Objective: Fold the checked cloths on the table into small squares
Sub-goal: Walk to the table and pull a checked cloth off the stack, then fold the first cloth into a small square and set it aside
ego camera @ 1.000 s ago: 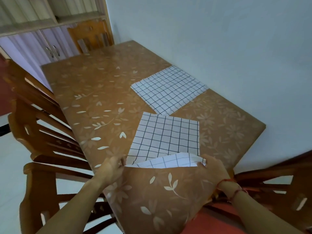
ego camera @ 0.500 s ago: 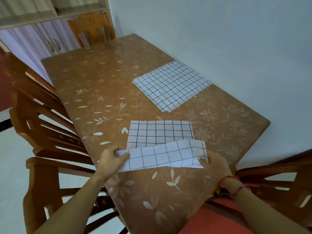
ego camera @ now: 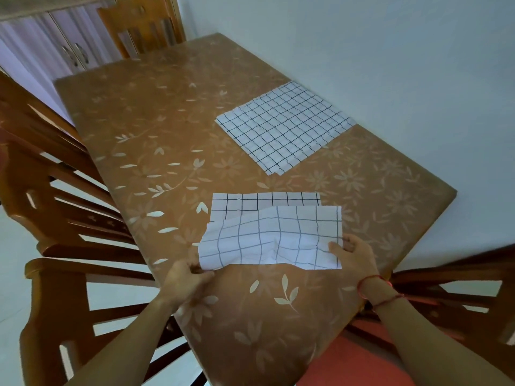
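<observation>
Item: near checked cloth [ego camera: 267,240], white with a dark grid, is lying at the near end of the table [ego camera: 156,121], partly doubled over. Its rumpled upper flap is covering most of the lower layer, and a strip of that layer is showing flat along the far side. The left hand [ego camera: 186,280] is pinching the flap's near left corner, with its fingers curled around the fabric. The right hand [ego camera: 354,254] is gripping the flap's right edge, with the thumb lying on top of the cloth; how the fingers are sitting beneath cannot be told. A red string bracelet [ego camera: 373,285] is circling the right wrist. Item: far checked cloth [ego camera: 284,129] is lying spread flat and unfolded on the table's right side beside the pale wall [ego camera: 390,65], well apart from both hands. The table is wearing a brown floral covering. Wooden chairs are standing along the left side [ego camera: 55,218], at the far end [ego camera: 142,26] and at the near right [ego camera: 459,288]. A cabinet [ego camera: 55,48] is standing behind the far end.
</observation>
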The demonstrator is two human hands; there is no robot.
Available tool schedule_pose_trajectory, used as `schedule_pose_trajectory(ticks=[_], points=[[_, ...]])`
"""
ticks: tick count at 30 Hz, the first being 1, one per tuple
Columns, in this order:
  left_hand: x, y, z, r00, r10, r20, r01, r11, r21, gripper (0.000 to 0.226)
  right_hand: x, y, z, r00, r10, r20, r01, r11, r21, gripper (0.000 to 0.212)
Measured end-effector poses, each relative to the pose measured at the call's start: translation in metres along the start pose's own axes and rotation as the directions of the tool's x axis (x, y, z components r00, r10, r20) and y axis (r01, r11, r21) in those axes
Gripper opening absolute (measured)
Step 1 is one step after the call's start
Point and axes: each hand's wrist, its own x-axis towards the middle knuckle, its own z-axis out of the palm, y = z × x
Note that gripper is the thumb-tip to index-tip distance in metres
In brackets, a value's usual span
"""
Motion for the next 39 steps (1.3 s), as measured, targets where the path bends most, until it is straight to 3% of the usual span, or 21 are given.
schedule_pose_trajectory(ticks=[3, 8, 10, 20, 26, 29, 31, 34, 37, 39], points=[[0.012, -0.005, 0.006, 0.998, 0.016, -0.065, -0.017, 1.000, -0.019, 0.006, 0.010, 0.001, -0.001, 0.998, 0.047, 0.034, -0.049, 0.998, 0.031, 0.024], [0.028, -0.008, 0.009, 0.990, -0.014, -0.137, 0.006, 0.998, -0.059, 0.010, 0.018, 0.012, -0.006, 0.987, 0.089, 0.135, -0.074, 0.990, -0.116, 0.045], [0.033, -0.008, 0.009, 0.991, -0.004, -0.132, -0.004, 0.998, -0.059, 0.012, 0.018, 0.018, -0.008, 0.982, 0.104, 0.160, -0.075, 0.981, -0.177, 0.044], [0.037, -0.022, 0.010, 0.982, 0.071, -0.174, -0.021, 0.962, 0.273, 0.027, 0.012, 0.042, 0.007, 0.986, 0.123, 0.113, -0.068, 0.915, -0.397, 0.032], [0.025, -0.031, 0.014, 0.981, 0.082, -0.176, -0.013, 0.933, 0.359, 0.028, 0.005, 0.043, 0.011, 0.983, 0.084, 0.160, 0.014, 0.850, -0.527, 0.031], [0.021, -0.036, 0.015, 0.958, 0.226, -0.177, -0.114, 0.866, 0.487, 0.039, 0.002, 0.045, 0.012, 0.989, 0.095, 0.114, -0.016, 0.832, -0.554, 0.035], [0.018, -0.036, 0.023, 0.939, 0.323, -0.120, -0.194, 0.784, 0.589, 0.041, -0.004, 0.043, 0.016, 0.996, 0.045, 0.077, 0.009, 0.805, -0.593, 0.042], [0.001, -0.029, 0.046, 0.912, 0.404, 0.066, -0.342, 0.662, 0.667, 0.042, -0.023, 0.038, 0.031, 0.987, -0.121, 0.108, 0.162, 0.737, -0.656, 0.052], [-0.017, -0.031, 0.071, 0.844, 0.469, 0.260, -0.503, 0.524, 0.687, 0.041, -0.046, 0.036, 0.055, 0.920, -0.295, 0.258, 0.389, 0.602, -0.697, 0.053], [-0.023, -0.035, 0.082, 0.829, 0.460, 0.319, -0.531, 0.465, 0.708, 0.042, -0.061, 0.040, 0.072, 0.865, -0.334, 0.373, 0.500, 0.517, -0.695, 0.059]])
